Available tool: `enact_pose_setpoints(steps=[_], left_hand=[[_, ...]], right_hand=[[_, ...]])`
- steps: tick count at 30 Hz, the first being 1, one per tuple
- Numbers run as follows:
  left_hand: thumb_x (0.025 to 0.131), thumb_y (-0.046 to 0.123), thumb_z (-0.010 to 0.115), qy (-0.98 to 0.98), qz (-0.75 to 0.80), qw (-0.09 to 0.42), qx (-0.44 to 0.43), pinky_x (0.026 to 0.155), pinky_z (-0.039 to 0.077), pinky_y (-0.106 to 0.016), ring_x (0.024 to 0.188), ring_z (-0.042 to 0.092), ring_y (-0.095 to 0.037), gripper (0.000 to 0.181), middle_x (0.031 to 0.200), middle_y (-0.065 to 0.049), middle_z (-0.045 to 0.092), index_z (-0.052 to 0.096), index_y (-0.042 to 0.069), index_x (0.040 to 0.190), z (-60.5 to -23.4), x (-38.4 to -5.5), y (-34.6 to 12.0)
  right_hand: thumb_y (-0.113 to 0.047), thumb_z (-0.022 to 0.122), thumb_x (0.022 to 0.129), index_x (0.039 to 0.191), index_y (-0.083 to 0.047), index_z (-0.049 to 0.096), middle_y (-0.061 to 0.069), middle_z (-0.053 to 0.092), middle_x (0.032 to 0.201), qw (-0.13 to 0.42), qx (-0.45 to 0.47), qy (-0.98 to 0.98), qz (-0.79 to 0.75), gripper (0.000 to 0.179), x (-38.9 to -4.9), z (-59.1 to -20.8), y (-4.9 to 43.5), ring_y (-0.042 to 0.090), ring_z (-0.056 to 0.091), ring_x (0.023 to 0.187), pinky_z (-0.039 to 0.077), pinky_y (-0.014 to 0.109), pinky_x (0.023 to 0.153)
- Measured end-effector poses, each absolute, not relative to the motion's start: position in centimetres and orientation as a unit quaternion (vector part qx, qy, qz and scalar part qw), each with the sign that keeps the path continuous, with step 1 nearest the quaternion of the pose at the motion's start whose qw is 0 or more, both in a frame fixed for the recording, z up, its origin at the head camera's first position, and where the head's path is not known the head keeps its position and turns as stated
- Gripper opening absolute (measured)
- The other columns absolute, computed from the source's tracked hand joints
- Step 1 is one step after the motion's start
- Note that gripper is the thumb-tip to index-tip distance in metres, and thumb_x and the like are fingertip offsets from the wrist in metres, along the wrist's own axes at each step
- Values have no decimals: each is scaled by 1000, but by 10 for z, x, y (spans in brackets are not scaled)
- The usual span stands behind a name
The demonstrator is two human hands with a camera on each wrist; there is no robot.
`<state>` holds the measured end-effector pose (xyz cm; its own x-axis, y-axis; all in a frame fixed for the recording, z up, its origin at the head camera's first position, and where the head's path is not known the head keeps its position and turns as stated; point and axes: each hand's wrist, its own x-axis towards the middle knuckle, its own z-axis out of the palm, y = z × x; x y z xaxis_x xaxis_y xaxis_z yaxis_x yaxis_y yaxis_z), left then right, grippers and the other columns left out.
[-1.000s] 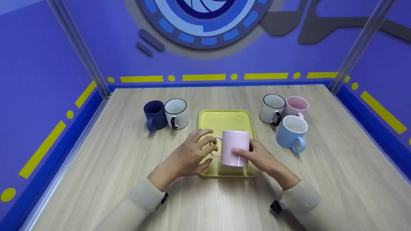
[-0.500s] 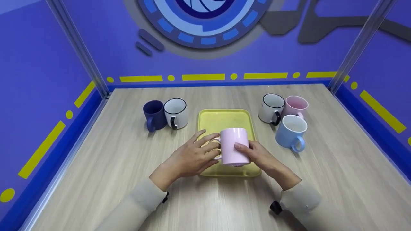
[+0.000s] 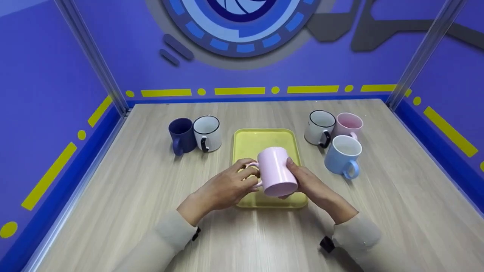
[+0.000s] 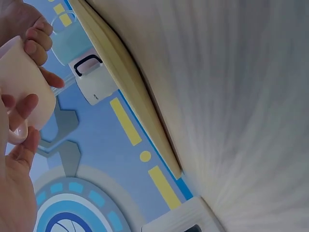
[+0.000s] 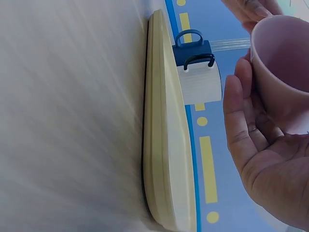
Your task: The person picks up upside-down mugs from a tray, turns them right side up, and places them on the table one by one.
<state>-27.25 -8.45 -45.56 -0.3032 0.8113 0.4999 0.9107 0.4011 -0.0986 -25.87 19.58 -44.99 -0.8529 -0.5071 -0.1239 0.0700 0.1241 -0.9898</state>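
A pink mug (image 3: 275,168) is held between both hands above a yellow tray (image 3: 261,138). It is tilted, its wider-looking lower end turned toward me; the right wrist view shows a hollow pink inside. My left hand (image 3: 228,186) pinches the handle at the mug's left side with curled fingers. My right hand (image 3: 308,183) grips the mug's body from the right, thumb on its side and fingers beneath, mostly hidden in the head view. In the left wrist view, the fingers of both hands touch the mug (image 4: 29,72).
A navy mug (image 3: 183,136) and a white mug (image 3: 208,136) with black handle stand left of the tray. To its right are another white black-handled mug (image 3: 317,132), a second pink mug (image 3: 348,128) and a light blue mug (image 3: 340,156). Blue walls (image 3: 242,75) enclose the table.
My left fingers have come in from loosely spread and curled at the handle. The mug has tipped, bringing its lower end into view, and my right thumb has shifted toward its right edge.
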Motion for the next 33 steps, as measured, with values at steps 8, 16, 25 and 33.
enact_pose_setpoints(steps=[8, 16, 25, 33], left_hand=[[109, 26, 51, -808, -167, 197, -530, 120, 39, -34, 134, 51, -26, 19, 122, 0, 65, 64, 12, 110, -457, -271, -86], [109, 24, 53, -790, -231, 189, -536, 117, 43, -37, 130, 56, -28, 18, 120, -2, 68, 64, 10, 112, -459, -272, -86], [108, 22, 55, -779, -278, 165, -537, 111, 47, -40, 124, 58, -28, 17, 118, -6, 70, 63, 8, 112, -458, -273, -84], [108, 19, 53, -783, -356, 89, -503, 104, 50, -37, 117, 58, -20, 17, 111, -3, 69, 67, 10, 110, -455, -270, -84]], right_hand=[[-40, 27, 114, 137, 13, 52, 5, 74, 101, 183, -131, 744, -629, 63, -259, -448, 205, 14, 73, 87, 62, 34, 79], [7, 73, 87, 167, -26, 18, 19, 35, 163, 79, -214, 792, -566, 102, -262, -452, 211, 40, 54, 134, 49, 49, 104], [-6, 91, 75, 164, -20, 29, 6, 24, 172, 5, -303, 798, -522, 110, -261, -459, 207, 37, 31, 153, 42, 61, 110], [-14, 94, 74, 158, -16, 43, 6, 35, 168, -29, -316, 800, -509, 98, -261, -460, 208, 19, 32, 156, 45, 54, 112]])
